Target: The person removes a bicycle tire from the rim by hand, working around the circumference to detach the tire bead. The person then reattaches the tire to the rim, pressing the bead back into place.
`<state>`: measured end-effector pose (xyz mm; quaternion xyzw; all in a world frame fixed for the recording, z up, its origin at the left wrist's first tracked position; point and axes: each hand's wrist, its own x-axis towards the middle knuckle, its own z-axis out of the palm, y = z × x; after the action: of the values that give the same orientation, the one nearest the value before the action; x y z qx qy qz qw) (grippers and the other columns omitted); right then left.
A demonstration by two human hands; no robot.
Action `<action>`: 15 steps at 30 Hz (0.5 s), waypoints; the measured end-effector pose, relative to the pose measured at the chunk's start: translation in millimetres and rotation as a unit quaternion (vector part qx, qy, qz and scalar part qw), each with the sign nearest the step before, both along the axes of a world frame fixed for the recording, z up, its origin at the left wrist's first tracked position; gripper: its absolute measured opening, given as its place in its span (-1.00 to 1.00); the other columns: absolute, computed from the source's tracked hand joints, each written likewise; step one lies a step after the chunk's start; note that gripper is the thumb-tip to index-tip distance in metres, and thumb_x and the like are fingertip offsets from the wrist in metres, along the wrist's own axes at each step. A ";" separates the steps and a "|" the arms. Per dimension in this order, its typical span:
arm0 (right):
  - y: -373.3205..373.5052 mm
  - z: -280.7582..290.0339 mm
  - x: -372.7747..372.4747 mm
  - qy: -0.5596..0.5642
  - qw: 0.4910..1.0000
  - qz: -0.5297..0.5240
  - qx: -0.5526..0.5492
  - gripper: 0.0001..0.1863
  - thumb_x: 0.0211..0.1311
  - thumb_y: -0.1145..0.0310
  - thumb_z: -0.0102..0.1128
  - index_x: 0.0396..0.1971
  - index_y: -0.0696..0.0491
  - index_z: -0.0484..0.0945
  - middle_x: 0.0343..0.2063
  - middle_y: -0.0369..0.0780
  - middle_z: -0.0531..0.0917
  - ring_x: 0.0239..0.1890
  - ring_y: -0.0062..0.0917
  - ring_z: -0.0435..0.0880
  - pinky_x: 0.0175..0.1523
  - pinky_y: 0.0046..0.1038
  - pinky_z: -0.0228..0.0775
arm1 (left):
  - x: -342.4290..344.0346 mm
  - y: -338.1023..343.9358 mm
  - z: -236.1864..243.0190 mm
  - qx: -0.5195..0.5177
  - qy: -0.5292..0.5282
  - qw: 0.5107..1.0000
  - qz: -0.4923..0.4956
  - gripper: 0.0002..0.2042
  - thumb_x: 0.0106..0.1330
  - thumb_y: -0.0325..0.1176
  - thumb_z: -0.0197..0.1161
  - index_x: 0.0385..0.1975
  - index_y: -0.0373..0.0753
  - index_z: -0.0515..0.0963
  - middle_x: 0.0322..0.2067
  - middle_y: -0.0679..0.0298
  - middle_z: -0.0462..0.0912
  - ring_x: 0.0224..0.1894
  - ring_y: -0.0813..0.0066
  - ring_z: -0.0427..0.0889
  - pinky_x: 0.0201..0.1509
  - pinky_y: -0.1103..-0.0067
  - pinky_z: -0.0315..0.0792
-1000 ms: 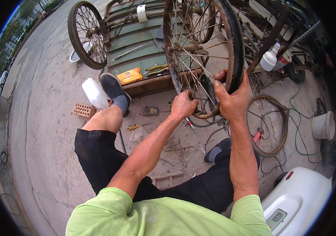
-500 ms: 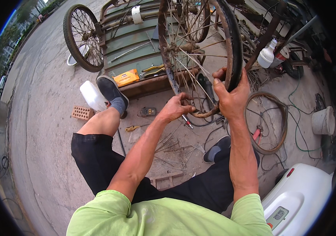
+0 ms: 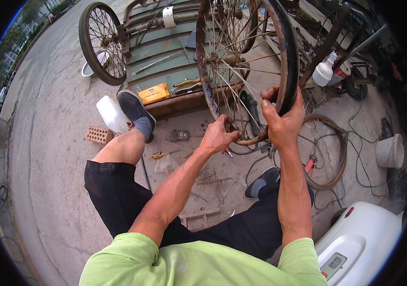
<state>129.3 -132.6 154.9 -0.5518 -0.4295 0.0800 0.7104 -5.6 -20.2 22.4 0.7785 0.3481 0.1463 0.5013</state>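
Note:
A rusty spoked wheel [image 3: 289, 52] with a black tyre on part of it stands upright before me. My right hand [image 3: 282, 117] is wrapped round its rim and tyre at the lower right, thumb on the near side. My left hand [image 3: 220, 133] grips the bottom of the rim, its fingertips curled at the metal. Beneath the left hand lies a slim tool with a red part [image 3: 228, 151], partly hidden. Behind is an overturned green cart bed [image 3: 151, 40] with a spoked side wheel [image 3: 89, 33], an orange box [image 3: 155, 92] and yellow-handled pliers [image 3: 186, 82].
On the concrete lie a white jug [image 3: 110, 112], perforated brick [image 3: 98, 134], grey device [image 3: 178, 135], yellow-handled tool [image 3: 160, 155] and a rubber ring [image 3: 336, 174] among cords. A bucket [image 3: 388, 152], white scooter body [image 3: 356, 238] and scrap metal [image 3: 317, 66] are at the right.
My left hand shifted a little left along the rim, then back rightward and slightly down, fingers curling. The wheel and my right hand have moved very slightly, still in the same grip.

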 end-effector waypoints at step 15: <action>1.1 0.8 -6.7 -0.017 1.000 0.009 -0.014 -0.62 0.14 0.60 0.35 -0.04 0.18 0.46 -0.23 -0.26 0.68 -0.20 -0.64 0.66 -0.04 -0.53 0.55 | -4.6 -6.4 4.6 0.005 -0.028 0.999 0.031 -0.50 0.16 -0.18 0.54 -0.08 -0.43 0.52 -0.43 0.01 0.72 -0.36 0.13 0.76 -0.19 0.30 0.61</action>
<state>122.6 -131.4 155.7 -0.5592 -0.4448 0.0830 0.6947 -10.2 -26.6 27.0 0.7654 0.3567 0.1851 0.5026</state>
